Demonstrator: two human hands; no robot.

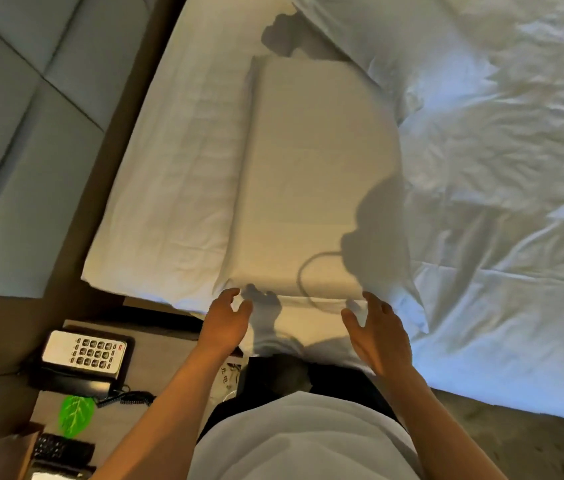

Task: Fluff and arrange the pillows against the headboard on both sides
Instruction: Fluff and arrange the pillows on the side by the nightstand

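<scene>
Reaching: both arms stretched toward the plump white rectangular pillow [315,174]
Left hand [226,320]: fingers spread loose, holding nothing
Right hand [375,332]: same, splayed wide at the near edge

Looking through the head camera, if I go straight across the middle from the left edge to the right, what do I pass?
Grey padded headboard → flat white pillow → thicker pillow lying on it → rumpled white sheet.
</scene>
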